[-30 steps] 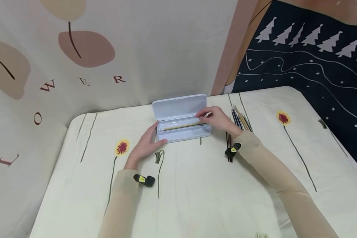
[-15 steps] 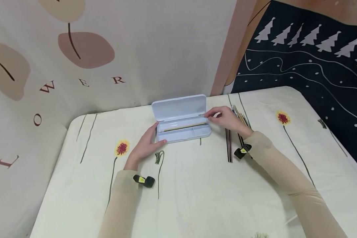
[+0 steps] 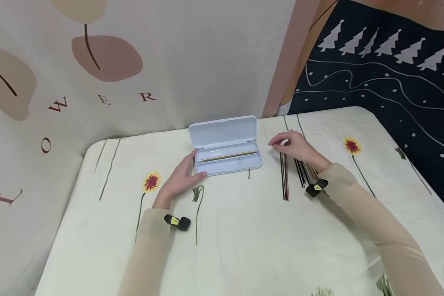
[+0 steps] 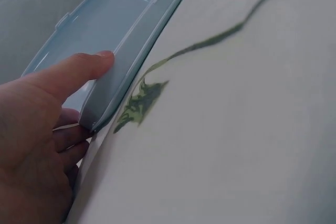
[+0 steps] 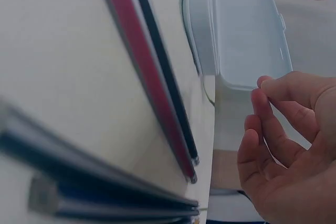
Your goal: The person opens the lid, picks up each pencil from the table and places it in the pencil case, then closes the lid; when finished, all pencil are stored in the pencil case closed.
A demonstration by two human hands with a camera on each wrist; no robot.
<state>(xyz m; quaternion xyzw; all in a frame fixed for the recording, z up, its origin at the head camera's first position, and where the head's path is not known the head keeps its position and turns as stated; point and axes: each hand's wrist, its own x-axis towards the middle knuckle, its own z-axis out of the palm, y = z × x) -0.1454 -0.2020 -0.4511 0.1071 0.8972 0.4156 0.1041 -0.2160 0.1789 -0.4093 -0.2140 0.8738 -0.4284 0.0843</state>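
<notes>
A pale blue pencil case (image 3: 223, 130) lies with its lid raised near the table's far edge. Inside its long compartment rests a gold-and-dark pencil (image 3: 227, 156). My left hand (image 3: 179, 177) holds the case's left end, thumb over the front edge and fingers along the side; the left wrist view shows that thumb (image 4: 86, 72) on the rim. Right of the case, apart from it, my right hand (image 3: 297, 147) hovers above loose pencils with fingers loosely bent, holding nothing. Beneath it lie a red pencil (image 5: 144, 59) and a dark pencil (image 5: 165, 69), side by side.
Several more pencils (image 3: 301, 172) lie to the right, partly hidden under the right hand and wrist. A cream flower-print cloth (image 3: 240, 230) covers the table. A pale printed curtain (image 3: 214, 61) hangs behind, and a dark tree-print cloth (image 3: 377, 78) at right.
My right hand has moved right, from over the case's right end to above the loose pencils. The pencil in the case now shows fully. The left hand keeps its hold.
</notes>
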